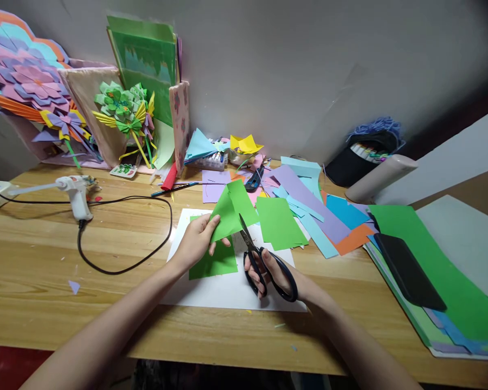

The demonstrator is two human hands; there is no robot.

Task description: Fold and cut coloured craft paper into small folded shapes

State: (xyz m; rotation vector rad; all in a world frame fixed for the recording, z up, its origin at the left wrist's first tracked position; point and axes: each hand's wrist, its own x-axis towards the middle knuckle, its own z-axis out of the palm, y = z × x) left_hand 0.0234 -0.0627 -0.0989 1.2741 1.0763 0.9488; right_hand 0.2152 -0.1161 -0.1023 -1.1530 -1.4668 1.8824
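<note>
Scissors (250, 245): my right grip (275, 268) is grasping them, blades meeting the green piece (236, 205).
Green piece: my left grip (198, 238) is pinching it above the white sheet (228, 295).
Phone (410, 272): lying right, on green paper (451, 271).
Glue gun (76, 196): trailing cable (106, 271), left.
Paper scraps (309, 200): crowding the desk (36, 265) beyond.

Left hand (198, 238) holds green paper (231, 210), right hand (275, 266) scissors (250, 245).

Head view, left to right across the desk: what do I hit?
White plastic glue gun → left hand → black-handled metal scissors → bright-blue paper piece → black rectangular flat slab. Overlapping items left out.
</note>
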